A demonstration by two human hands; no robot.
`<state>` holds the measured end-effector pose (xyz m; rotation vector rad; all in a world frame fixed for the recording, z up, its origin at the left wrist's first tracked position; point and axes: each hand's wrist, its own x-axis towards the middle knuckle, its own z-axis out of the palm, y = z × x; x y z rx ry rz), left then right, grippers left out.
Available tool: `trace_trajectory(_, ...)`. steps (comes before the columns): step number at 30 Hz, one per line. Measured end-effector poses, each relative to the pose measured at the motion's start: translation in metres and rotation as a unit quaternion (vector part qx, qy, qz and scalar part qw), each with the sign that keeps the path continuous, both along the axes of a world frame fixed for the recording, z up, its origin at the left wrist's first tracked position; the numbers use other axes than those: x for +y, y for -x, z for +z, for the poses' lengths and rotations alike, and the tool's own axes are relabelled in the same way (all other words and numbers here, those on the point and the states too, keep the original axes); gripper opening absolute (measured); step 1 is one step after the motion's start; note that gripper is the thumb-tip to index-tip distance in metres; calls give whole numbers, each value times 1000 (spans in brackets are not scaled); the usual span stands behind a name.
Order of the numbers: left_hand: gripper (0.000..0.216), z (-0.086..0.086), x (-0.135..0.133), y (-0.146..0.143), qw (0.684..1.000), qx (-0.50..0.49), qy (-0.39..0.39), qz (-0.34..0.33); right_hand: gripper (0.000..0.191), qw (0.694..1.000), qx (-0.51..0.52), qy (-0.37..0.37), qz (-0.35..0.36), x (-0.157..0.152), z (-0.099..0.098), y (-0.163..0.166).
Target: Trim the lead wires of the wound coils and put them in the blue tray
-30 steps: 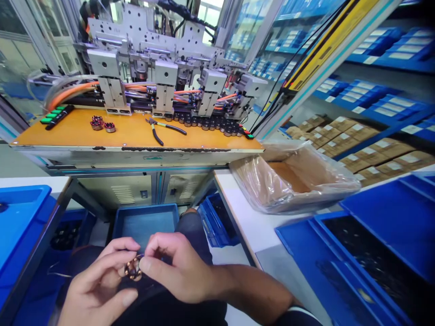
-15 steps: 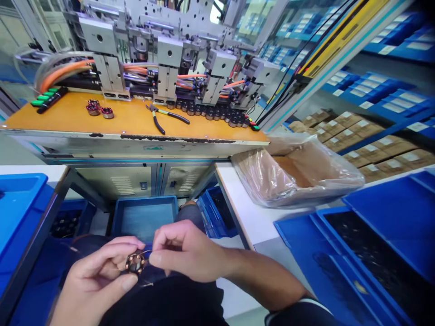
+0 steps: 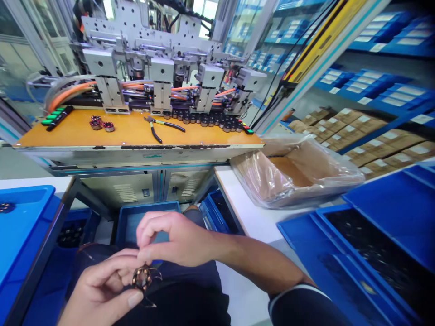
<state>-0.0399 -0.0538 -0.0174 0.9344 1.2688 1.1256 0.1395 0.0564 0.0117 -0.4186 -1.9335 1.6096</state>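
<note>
My left hand [image 3: 102,290] is low in the head view, over my lap, with thumb and fingers closed on a small copper-wound stator [image 3: 142,278]. My right hand [image 3: 173,240] hovers just above it, its fingertips pinched together at the top of the stator, where a thin wire [image 3: 154,271] curls off the part. What the pinch holds is too fine to name. A dark sleeve covers my right forearm at the bottom edge.
An orange bench [image 3: 136,133] carries pliers [image 3: 159,127], three loose stators [image 3: 100,123] and a grey winding machine [image 3: 159,77]. A plastic-lined carton [image 3: 292,174] sits to the right. Blue trays [image 3: 374,253] flank me; a blue bin [image 3: 132,222] lies under the bench.
My right hand has risen and shifted left, now pinching above the stator rather than beside it. The left hand turned the stator lower. The camera tilted slightly.
</note>
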Motion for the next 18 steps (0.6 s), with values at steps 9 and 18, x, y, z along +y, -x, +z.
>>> trace_trajectory(9,20,-4,-1,4,997,50,-54,13,19,965,-137,216,-55,-24,15,-18)
trace_trajectory(18,25,4,0,-3,999,8,-34,-3,8,978,-205,28,19,-20,30,-22)
